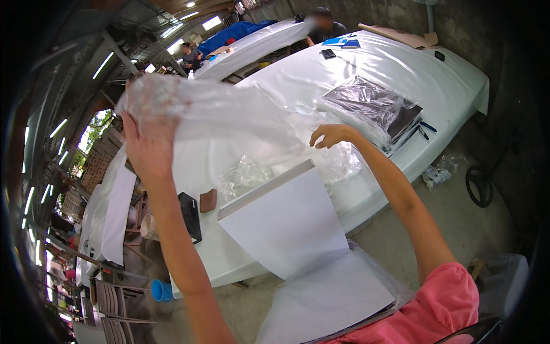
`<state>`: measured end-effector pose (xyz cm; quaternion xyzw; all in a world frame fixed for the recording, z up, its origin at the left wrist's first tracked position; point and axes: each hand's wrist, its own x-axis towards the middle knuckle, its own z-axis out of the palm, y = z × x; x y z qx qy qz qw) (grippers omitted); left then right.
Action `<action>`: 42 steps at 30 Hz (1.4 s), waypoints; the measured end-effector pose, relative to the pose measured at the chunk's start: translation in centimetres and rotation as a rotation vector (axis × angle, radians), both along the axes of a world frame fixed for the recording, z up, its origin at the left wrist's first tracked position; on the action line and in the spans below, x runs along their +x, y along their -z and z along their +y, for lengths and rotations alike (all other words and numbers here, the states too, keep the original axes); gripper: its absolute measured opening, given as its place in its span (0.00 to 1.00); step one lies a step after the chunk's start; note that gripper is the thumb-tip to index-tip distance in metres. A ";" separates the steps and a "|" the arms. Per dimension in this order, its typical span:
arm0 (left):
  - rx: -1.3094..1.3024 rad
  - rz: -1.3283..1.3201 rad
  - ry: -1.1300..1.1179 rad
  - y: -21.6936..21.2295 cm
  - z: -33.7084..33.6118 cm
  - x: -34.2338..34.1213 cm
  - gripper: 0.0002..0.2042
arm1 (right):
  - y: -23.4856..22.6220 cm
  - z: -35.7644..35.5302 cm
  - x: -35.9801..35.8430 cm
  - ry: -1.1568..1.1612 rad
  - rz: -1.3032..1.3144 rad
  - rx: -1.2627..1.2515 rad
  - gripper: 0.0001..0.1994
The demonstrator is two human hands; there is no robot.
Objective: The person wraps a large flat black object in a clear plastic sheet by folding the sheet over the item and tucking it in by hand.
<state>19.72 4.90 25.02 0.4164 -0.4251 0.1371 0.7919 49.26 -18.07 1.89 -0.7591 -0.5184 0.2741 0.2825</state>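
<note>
My left hand (150,112), raised at the upper left and blurred, has its fingers bunched in a clear plastic bag (223,109). The plastic stretches from there across the table toward my right hand (332,135). That hand hovers with loosely curled fingers apart, close to the bag's end; whether it touches the plastic I cannot tell. Below both hands, a large white board (292,218) with a thick grey edge leans on the table's near edge. A white sheet (326,292) continues from it down over my lap, with clear plastic around it.
A white-covered table (389,189) carries crumpled clear plastic (249,175), a brown block (208,200), a black box (189,218) and a plastic-wrapped dark stack (372,109) with pens (424,131) beside it. A co-worker (326,27) is at the far side. A blue bucket (162,290) stands on the floor.
</note>
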 end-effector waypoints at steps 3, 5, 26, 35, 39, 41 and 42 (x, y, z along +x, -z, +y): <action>0.070 0.049 0.030 2.7 -2.2 -2.2 0.25 | -5.6 0.6 -3.4 0.145 -0.174 -0.061 0.24; 0.029 0.199 0.018 3.3 -3.0 -2.6 0.24 | -8.9 1.1 -7.6 0.171 -0.339 0.301 0.26; 0.268 0.370 -0.416 10.8 -5.6 -9.0 0.52 | -14.3 -4.7 -21.5 -0.028 0.237 0.712 0.05; 0.155 0.700 -0.396 13.7 -8.5 -8.7 0.27 | -12.4 -6.5 -19.8 0.187 0.216 0.353 0.09; -0.271 0.609 -0.211 16.7 -7.8 -9.0 0.25 | -11.4 -7.5 -21.1 0.250 0.514 0.464 0.08; -0.228 0.643 -0.075 19.1 -8.9 -10.0 0.24 | -11.3 -7.7 -22.1 0.532 0.683 0.629 0.08; 0.039 0.821 -0.307 20.0 -10.3 -10.1 0.24 | -10.7 -8.0 -21.5 0.544 0.682 0.630 0.08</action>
